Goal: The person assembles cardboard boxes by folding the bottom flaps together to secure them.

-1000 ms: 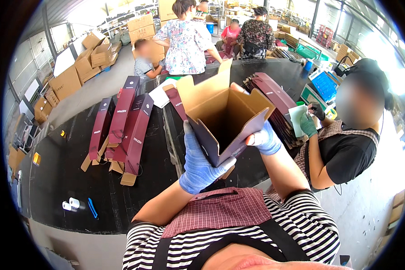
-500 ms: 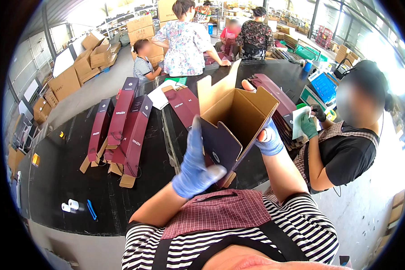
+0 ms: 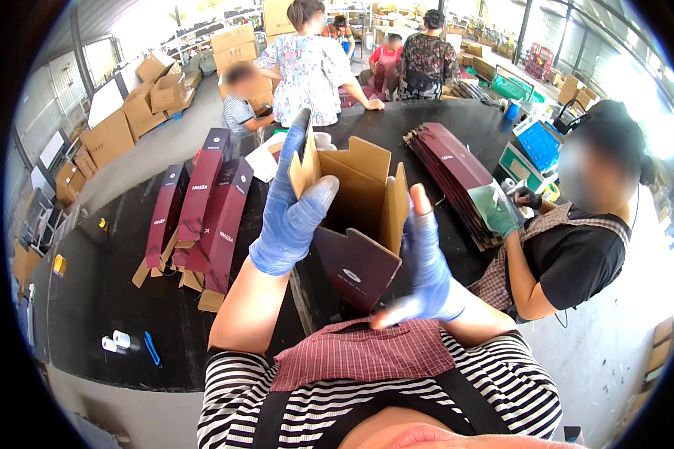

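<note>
A tall maroon cardboard box stands in front of me with its open end and brown flaps facing up. My left hand, in a blue glove, grips its left edge, fingers along the outside and the thumb over a flap. On the right, my right hand is open beside the box wall, thumb spread away from the fingers; bare fingertips show past its blue glove. Whether the right palm touches the box I cannot tell. The box's lower end is hidden behind its near side.
Finished-looking maroon boxes lie piled on the black table at left. Flat maroon cartons are stacked at right, beside a gloved co-worker. White rolls and a blue cutter lie near left. Other people stand or sit beyond.
The box has turned and tilted between my hands. My left hand has moved up and left onto its edge; my right hand has come down and opened. The co-worker's hand now rests at the flat cartons.
</note>
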A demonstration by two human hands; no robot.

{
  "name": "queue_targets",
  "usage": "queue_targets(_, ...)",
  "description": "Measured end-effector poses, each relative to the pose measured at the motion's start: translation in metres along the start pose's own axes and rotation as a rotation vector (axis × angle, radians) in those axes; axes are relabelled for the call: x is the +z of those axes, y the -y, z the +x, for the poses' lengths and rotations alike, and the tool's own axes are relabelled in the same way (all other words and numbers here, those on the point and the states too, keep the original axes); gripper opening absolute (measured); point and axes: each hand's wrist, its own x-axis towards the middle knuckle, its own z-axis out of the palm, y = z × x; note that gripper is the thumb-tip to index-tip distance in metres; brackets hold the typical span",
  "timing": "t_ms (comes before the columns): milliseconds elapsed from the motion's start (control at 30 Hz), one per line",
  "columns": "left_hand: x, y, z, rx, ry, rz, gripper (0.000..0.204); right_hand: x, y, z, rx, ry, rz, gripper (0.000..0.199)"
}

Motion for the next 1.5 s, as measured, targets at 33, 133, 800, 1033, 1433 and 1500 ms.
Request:
queue_targets(33, 0.004, -0.002, -0.004, -0.018, -0.009, 0.001, 0.093, 0.003, 0.008, 0.007, -0.034, 0.041, -0.259, 0.146)
queue_targets(133, 0.009, -0.01, -0.013, -0.102, 0.031, 0.025, 0.091, -0.003, 0.005, 0.013, 0.25, -0.161, 0.18, 0.137)
queue_targets(800, -0.002, -0.031, -0.023, 0.35, 0.429, 0.872, 0.088, -0.028, -0.01, 0.013, 0.092, -0.141, 0.255, 0.139)
queue_targets(1033, 0.003, -0.041, -0.026, 0.368, 0.468, 0.907, 0.09, -0.041, 0.016, 0.031, -0.13, -0.153, 0.062, 0.126)
queue_targets(1433, -0.001, -0.045, -0.025, 0.338, 0.484, 0.926, 0.09, -0.047, 0.031, 0.046, 0.077, -0.202, 0.207, 0.051)
queue_targets(1500, -0.002, -0.043, -0.024, 0.332, 0.475, 0.931, 0.09, -0.053, 0.039, 0.05, 0.232, -0.162, 0.114, 0.046)
